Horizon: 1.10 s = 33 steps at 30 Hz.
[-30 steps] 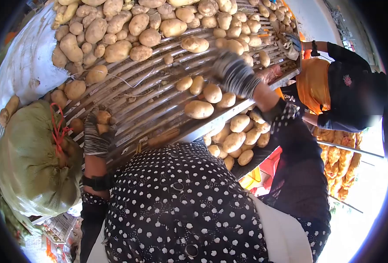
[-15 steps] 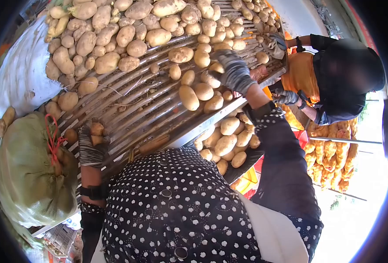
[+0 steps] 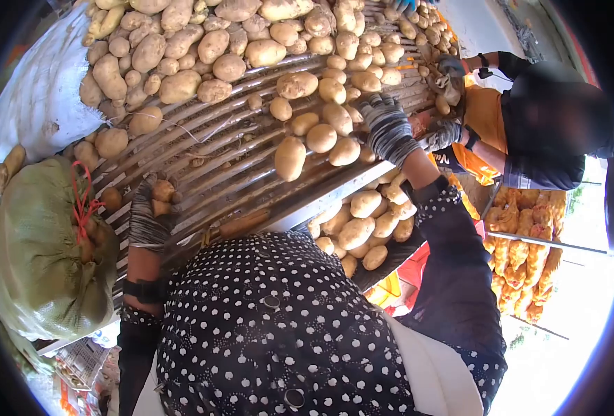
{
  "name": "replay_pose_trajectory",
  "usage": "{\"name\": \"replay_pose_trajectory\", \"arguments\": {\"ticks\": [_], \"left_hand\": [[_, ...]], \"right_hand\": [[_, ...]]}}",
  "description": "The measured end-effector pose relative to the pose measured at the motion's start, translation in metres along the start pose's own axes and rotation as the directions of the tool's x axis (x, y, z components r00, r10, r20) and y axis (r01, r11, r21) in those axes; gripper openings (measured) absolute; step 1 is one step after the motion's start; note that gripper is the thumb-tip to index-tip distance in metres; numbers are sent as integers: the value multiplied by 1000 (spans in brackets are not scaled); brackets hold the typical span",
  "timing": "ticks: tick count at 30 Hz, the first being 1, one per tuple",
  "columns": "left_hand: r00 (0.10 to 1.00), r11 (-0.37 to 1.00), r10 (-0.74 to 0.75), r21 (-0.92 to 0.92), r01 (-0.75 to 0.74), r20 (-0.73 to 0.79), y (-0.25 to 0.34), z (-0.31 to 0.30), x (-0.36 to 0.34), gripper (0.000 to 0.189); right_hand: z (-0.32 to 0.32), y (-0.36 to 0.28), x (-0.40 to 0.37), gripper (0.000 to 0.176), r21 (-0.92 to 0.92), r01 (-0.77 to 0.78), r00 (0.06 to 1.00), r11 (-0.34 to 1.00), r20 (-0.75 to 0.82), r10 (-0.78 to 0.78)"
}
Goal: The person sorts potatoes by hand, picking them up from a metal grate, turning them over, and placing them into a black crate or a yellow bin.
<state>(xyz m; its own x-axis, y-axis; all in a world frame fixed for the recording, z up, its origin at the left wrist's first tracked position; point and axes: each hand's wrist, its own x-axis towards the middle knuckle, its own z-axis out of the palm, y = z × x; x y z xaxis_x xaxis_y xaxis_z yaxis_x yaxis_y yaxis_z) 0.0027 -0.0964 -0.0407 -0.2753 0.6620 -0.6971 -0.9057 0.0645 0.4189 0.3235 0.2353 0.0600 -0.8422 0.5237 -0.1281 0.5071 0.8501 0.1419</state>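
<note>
I stand at a sloping grate of metal bars (image 3: 210,163) covered with potatoes. My left hand (image 3: 147,220), in a striped grey glove, rests at the grate's lower left edge, closed around two small potatoes (image 3: 161,197). My right hand (image 3: 388,128), also gloved, lies palm down with fingers spread on the grate's right side, beside a loose group of potatoes (image 3: 321,137). A big heap of potatoes (image 3: 182,48) fills the upper end of the grate.
Below the grate's front edge a bin holds potatoes (image 3: 362,222). A tied green sack (image 3: 43,256) stands at left. A co-worker in orange and black (image 3: 529,132) works at right with gloved hands (image 3: 446,132). Orange mesh bags of potatoes (image 3: 529,249) hang beyond.
My right hand has shifted slightly right and down the grate, and the loose potatoes beside it have rolled and regrouped. My left hand has stayed put with its small potatoes.
</note>
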Motion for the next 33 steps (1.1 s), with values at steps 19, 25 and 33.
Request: {"name": "replay_pose_trajectory", "arguments": {"ticks": [19, 25, 33], "left_hand": [[1000, 993, 17, -113, -19, -17, 1, -13, 3, 32], [1000, 971, 8, -238, -1, 29, 3, -17, 8, 36], [995, 978, 63, -195, -77, -76, -4, -8, 23, 25]], "right_hand": [[42, 13, 57, 41, -192, 169, 974, 967, 184, -133], [46, 57, 69, 46, -241, -89, 958, 966, 246, 149], [-50, -31, 141, 47, 201, 255, 945, 946, 154, -287]]}}
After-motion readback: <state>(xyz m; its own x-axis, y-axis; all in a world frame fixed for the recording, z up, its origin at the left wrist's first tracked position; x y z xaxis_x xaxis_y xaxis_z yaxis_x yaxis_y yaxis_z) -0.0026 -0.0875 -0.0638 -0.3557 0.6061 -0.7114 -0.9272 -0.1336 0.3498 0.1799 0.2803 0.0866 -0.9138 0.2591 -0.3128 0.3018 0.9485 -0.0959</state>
